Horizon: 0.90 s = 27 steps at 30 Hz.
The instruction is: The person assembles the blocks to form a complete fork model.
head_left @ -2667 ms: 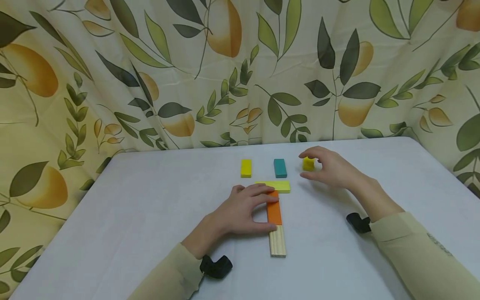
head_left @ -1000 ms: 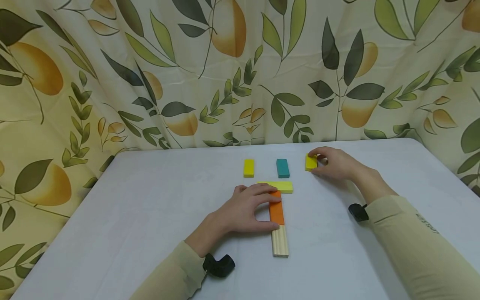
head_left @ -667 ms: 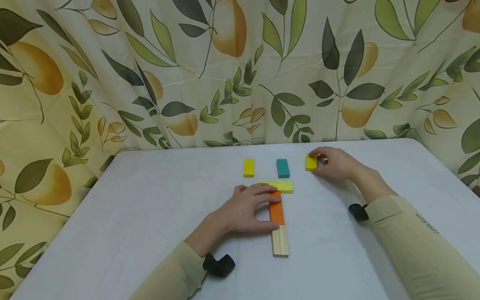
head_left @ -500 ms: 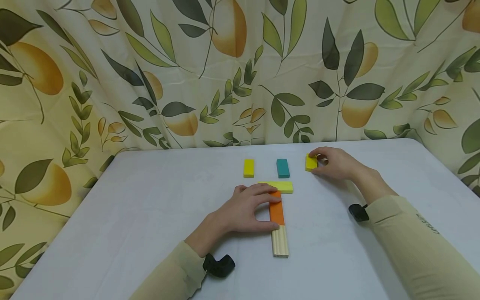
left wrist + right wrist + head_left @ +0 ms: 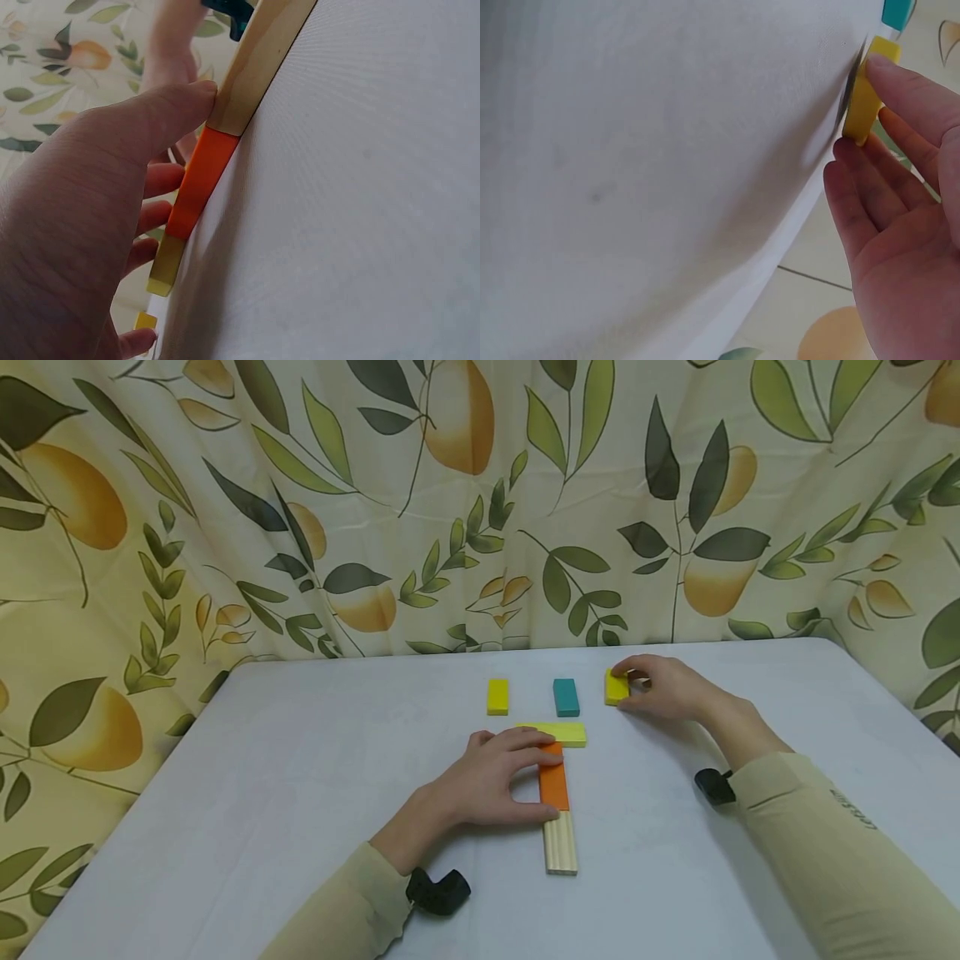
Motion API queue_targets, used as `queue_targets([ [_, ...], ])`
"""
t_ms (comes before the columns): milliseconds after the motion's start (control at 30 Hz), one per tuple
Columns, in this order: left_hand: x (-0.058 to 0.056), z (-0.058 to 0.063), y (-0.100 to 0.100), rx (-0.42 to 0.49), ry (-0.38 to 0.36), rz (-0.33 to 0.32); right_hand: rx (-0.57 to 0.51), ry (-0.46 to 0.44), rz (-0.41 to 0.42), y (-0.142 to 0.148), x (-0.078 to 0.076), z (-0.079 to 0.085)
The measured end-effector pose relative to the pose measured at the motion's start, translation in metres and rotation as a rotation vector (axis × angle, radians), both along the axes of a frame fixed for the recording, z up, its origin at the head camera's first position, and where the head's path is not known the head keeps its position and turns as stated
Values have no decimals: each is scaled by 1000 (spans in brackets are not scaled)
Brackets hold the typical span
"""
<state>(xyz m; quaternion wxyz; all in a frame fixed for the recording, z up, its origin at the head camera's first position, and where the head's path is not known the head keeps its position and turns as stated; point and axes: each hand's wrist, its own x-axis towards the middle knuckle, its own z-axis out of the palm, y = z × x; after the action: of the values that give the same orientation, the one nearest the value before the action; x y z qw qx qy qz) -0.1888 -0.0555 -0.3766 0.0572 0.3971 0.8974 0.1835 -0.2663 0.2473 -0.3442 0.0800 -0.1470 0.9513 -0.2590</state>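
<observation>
My right hand (image 5: 663,689) pinches a yellow block (image 5: 616,690) between thumb and fingers at the back right of the table. In the right wrist view the thumb lies on one face of that yellow block (image 5: 864,101), and a narrow dark shadow runs beside it. My left hand (image 5: 487,785) rests on a row of blocks with its fingers spread. Fingertips touch the orange block (image 5: 553,789) and reach the lime-yellow block (image 5: 567,734), which lies crosswise at its far end. The thumb touches where orange meets the plain wooden block (image 5: 560,847).
Another yellow block (image 5: 497,697) and a teal block (image 5: 566,697) lie apart behind the row, left of the held block. A white cloth covers the table (image 5: 300,793). Behind its far edge hangs a curtain (image 5: 465,543) printed with fruit and leaves.
My right hand has gone from spread around the yellow block to pinching it. Since half a second ago, hand and block have shifted slightly left and nearer. The left hand stays put.
</observation>
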Motion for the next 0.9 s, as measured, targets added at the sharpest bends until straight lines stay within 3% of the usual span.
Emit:
queue_targets([
  [333, 0, 0, 0, -8, 5, -4, -8, 22, 42, -4, 1, 1],
  [900, -1, -1, 0, -9, 1, -1, -4, -39, 69, -20, 5, 3],
])
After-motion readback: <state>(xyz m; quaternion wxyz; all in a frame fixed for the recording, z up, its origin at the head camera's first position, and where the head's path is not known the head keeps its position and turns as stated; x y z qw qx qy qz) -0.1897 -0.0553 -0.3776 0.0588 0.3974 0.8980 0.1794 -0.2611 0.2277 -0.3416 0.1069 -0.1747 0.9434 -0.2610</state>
